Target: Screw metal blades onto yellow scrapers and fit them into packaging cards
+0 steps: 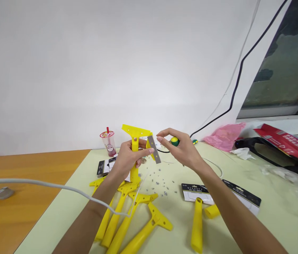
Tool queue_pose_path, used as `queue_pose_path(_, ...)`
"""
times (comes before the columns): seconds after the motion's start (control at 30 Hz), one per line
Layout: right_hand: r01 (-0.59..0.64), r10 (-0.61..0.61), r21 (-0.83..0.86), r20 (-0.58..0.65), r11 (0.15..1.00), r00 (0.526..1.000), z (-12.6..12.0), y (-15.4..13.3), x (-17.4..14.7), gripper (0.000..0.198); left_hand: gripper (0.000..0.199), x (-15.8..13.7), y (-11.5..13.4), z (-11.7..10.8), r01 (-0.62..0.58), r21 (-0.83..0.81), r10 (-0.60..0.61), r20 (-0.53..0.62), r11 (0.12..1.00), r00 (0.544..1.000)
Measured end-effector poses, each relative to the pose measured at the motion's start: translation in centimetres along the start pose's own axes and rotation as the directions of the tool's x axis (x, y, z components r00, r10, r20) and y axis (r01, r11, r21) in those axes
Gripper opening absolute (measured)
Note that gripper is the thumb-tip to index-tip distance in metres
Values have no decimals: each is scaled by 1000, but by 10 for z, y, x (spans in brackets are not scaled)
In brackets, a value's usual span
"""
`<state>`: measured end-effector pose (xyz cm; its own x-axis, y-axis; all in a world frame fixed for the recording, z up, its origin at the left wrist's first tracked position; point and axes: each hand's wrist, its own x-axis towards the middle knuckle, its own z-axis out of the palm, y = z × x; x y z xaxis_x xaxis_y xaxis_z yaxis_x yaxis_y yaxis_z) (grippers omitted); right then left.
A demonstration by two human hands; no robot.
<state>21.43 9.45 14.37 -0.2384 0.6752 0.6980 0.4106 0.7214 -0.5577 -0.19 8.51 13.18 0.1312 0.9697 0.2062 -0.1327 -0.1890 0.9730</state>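
My left hand (pixel 126 159) is closed around the handle of a yellow scraper (pixel 135 132), held upright with its wide head on top. The same hand's thumb presses a grey metal blade (pixel 154 149) against a small yellow plate beside the scraper head. My right hand (pixel 184 150) has a screwdriver (pixel 174 141) with a rounded green-and-yellow handle tucked in its palm; most of it is hidden. Its thumb and index finger are apart, just right of the blade. Small metal screws or nuts (pixel 162 183) lie scattered on the table below.
Several yellow scraper bodies (pixel 119 211) lie in front, with another yellow handle (pixel 196 225) and black-and-white packages (pixel 195 192) at right. A lidded drink cup (pixel 109 144) stands near the wall. A white cable (pixel 85 194) crosses my left forearm. Pink plastic (pixel 224 137) lies back right.
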Motion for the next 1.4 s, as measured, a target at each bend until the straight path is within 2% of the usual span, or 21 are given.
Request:
queue_pose_path(0.07,268,-278,-157,-47,951,959,-3,5,-3,16,47,1,0,-4,10,-42,-10,16,999,1000)
queue_pose_path(0.1,370,-385,-234,-22,899,923,-4,7,-4,23,45,1,0,-5,20,-58,-18,29,998,999)
queue_pose_path(0.17,488,-500,-369,71,791,863,-6,10,-8,39,43,2,2,-8,43,-82,-37,65,996,997)
queue_pose_path(0.23,529,-525,-473,154,704,837,-5,8,-11,49,43,1,3,-9,69,-113,-58,104,991,993)
queue_pose_path(0.33,560,-555,-567,205,604,806,-1,5,-14,52,42,1,3,-9,96,-167,-69,161,981,985)
queue_pose_path(0.43,575,-584,-597,209,559,784,2,4,-14,52,40,1,1,-8,104,-198,-66,190,975,980)
queue_pose_path(0.7,631,-686,-571,155,525,711,4,12,-15,50,41,1,2,-6,155,-196,-108,232,968,967)
queue_pose_path(0.93,648,-708,-561,147,515,690,2,16,-15,55,44,1,2,-6,150,-172,-105,248,974,963)
queue_pose_path(1.13,657,-704,-564,177,500,688,2,19,-14,55,52,3,-1,-7,137,-161,-102,205,977,973)
queue_pose_path(1.33,646,-753,-629,142,432,642,7,18,-13,39,58,3,-1,-8,69,-112,-54,133,991,990)
queue_pose_path(1.4,639,-738,-625,144,448,659,10,18,-14,38,61,2,1,-10,26,-68,-20,90,997,996)
